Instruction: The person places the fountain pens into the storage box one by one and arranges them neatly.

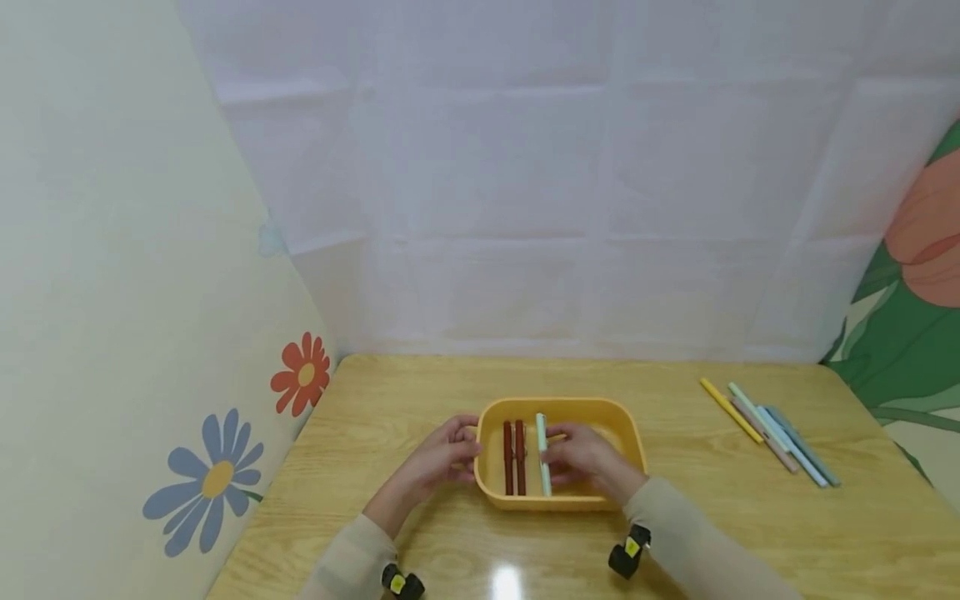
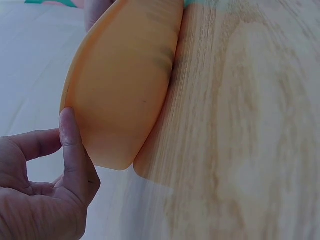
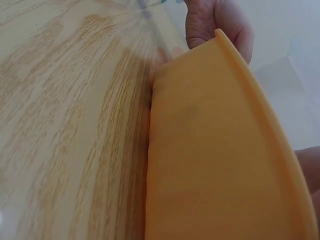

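Observation:
A yellow plastic tray (image 1: 558, 502) stands on the table in front of me. My left hand (image 1: 442, 454) is at its left end, fingertips touching the outside of the wall near the rim; the left wrist view shows one finger (image 2: 71, 132) against that wall. My right hand (image 1: 588, 458) reaches inside the tray and pinches a pale green pen (image 1: 543, 450) from its right side. Left of this pen, two dark red pens (image 1: 520, 458) lie side by side in the tray. In the right wrist view the tray's front wall (image 3: 200, 140) hides the pens and most of the right hand.
To the right on the wooden table (image 1: 697, 517) lies a loose group of pens: a yellow one (image 1: 729, 409), a pale green one, a brownish one, and light blue (image 1: 798, 450) and grey-blue ones. A white cloth (image 1: 480, 292) hangs behind the table; flower-patterned walls flank it.

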Motion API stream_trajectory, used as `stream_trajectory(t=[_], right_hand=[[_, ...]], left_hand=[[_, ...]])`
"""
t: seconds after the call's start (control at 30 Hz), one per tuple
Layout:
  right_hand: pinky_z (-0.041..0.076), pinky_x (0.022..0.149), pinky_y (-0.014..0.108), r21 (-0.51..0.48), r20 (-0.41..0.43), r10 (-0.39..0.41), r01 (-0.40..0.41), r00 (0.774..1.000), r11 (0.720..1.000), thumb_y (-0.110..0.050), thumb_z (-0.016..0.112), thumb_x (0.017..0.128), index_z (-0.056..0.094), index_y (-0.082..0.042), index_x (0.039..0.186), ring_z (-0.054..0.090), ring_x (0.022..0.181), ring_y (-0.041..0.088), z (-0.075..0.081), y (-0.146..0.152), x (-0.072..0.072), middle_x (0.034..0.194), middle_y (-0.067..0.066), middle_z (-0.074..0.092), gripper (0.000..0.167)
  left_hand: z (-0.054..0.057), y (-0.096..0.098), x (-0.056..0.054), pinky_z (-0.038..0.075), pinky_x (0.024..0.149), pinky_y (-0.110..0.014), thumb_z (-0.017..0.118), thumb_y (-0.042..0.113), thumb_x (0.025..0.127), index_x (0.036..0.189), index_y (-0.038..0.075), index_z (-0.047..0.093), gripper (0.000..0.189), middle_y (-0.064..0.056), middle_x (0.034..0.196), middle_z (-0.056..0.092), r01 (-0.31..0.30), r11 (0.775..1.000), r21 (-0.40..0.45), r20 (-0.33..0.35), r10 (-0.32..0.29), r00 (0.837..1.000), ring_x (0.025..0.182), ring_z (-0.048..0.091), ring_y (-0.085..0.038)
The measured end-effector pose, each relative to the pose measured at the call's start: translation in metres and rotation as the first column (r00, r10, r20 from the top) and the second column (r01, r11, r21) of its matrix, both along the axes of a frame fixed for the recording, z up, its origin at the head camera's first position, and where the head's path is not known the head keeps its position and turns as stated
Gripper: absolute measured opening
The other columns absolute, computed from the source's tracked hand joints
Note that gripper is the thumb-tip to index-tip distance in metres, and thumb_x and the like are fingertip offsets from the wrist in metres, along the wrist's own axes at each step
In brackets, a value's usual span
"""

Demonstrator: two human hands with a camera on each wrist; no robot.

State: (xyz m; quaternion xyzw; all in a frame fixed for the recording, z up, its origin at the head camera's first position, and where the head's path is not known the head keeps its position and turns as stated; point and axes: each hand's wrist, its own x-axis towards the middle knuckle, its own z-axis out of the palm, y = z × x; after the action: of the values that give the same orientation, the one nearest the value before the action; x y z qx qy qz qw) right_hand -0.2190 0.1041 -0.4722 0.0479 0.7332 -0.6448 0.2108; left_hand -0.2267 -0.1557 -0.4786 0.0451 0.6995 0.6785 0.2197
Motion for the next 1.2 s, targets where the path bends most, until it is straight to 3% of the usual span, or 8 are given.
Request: stream_trajectory(t=[1.2], right_hand=[[0.063,0.063,0.038,0.069,0.031,0.043,-0.045,0.999,0.997,0.008,0.065,0.089,0.051,0.008,0.133,0.068,0.074,0.025,-0.003,-0.018,-0.008,0.092,0.018,0.068,0.046]], left_hand=[[0.000,-0.002,-0.001,0.057,0.061,-0.027,0.061,0.006,0.095,0.145,-0.002,0.037,0.056,-0.004,0.097,0.055,0.010,1.000,-0.002,-0.009,-0.010,1.000,0.073,0.057,-0.014]])
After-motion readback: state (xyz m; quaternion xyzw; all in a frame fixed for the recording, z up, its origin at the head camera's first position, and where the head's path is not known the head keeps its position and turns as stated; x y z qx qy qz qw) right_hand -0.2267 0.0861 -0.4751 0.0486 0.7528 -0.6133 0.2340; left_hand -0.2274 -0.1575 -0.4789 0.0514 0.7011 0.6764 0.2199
